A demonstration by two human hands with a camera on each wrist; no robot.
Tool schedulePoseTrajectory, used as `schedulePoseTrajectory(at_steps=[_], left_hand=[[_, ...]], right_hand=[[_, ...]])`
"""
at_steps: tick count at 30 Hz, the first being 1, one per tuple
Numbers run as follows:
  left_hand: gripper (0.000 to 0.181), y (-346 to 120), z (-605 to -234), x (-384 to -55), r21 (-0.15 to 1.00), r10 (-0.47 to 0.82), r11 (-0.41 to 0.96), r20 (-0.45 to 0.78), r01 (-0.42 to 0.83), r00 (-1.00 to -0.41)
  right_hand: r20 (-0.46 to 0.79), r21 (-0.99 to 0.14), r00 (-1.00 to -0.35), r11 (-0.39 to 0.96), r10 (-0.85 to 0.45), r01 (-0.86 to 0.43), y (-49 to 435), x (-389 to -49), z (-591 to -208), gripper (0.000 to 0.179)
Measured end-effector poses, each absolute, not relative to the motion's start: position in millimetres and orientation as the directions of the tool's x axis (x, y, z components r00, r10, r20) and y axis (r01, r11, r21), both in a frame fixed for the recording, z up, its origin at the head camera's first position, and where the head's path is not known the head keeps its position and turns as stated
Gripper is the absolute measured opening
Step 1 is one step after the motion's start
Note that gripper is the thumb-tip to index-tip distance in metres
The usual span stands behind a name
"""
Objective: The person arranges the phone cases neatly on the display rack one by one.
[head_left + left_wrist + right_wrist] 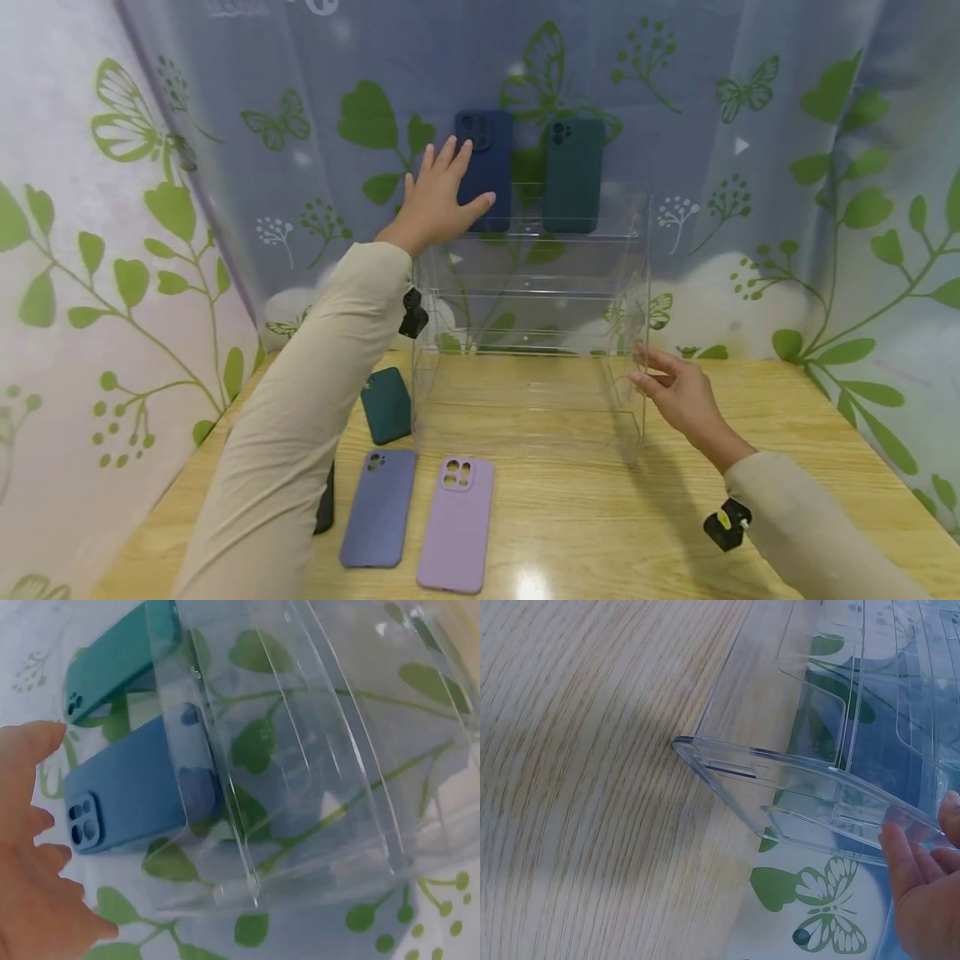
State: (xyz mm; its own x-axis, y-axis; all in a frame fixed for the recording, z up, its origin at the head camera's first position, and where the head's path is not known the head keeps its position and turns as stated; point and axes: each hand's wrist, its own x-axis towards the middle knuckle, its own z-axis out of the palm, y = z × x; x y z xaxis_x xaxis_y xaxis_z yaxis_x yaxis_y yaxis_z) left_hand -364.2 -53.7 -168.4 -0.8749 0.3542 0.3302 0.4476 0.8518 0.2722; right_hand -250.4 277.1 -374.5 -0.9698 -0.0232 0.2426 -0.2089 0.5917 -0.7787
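Blue phone case (495, 171) is propped on top tier of clear rack (528, 292), nothing is grasped by the spread left hand (438, 200) near it, rack side is pinched by right hand (682, 404); case is judged light, bendy, hardly fragile, best taken by its long edges

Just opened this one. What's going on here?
A person's right hand holds the side of a clear tiered stand, while the left hand is spread close to a blue phone case at its top. A teal phone case stands beside that one. On the wooden table lie a dark green case, a periwinkle case, a lilac case and a black item partly hidden by the left sleeve.
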Motion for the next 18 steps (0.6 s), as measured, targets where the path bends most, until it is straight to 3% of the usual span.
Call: schedulePoseTrajectory(at_steps=[8, 18], left_hand=[[0.082, -88.1, -185.3, -342.5, 0.344, 0.345, 0.827, 0.316, 0.445, -0.884], [0.084, -111.2, -244.9, -294.9, 0.403, 0.363, 0.794, 0.287, 0.455, -0.887]], right_hand=[[0.253, -0.771, -0.967, 0.6, -0.015, -0.212, 277.7, -248.7, -374.1, 0.055], [0.247, -0.772, -0.969, 0.601, -0.019, -0.209, 274.3, -249.3, -376.6, 0.055]])
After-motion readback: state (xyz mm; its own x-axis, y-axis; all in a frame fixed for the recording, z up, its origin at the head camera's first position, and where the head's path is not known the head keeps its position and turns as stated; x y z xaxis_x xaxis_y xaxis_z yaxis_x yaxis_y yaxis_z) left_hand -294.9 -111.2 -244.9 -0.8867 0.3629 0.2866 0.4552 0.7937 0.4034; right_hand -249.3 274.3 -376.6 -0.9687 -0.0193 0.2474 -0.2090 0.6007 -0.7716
